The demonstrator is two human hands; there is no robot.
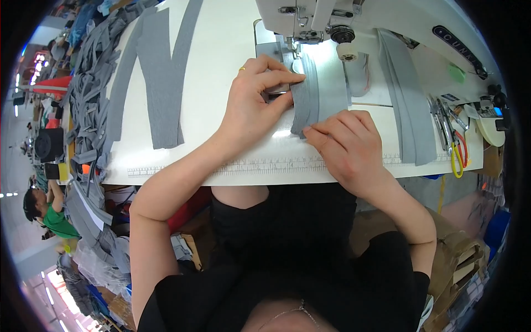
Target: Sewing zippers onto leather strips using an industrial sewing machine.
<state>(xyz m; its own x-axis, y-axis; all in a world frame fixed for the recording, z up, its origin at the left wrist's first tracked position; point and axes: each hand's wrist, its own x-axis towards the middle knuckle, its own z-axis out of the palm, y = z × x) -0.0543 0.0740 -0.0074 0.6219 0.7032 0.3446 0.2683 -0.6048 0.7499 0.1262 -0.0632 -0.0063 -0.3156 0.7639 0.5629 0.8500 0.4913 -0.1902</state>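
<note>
A grey fabric strip (pixel 303 105) lies under the lit needle area of a white sewing machine (pixel 310 19). Its layers look narrow and slightly curved. My left hand (pixel 257 91), with a ring on one finger, has index fingertip and thumb on the strip's left edge just in front of the presser foot (pixel 297 52). The other left fingers curl behind, partly hidden. At the strip's near end, my right hand (pixel 348 146) pinches the corner between thumb and fingers.
Grey cut fabric pieces (pixel 160 83) lie left on the white table (pixel 210 50), and a layered grey stack (pixel 406 105) lies right. Scissors with yellow and red handles (pixel 458 157) sit beyond it. A tangled grey fabric heap (pixel 91 83) borders the table. Another person (pixel 52 213) works far left.
</note>
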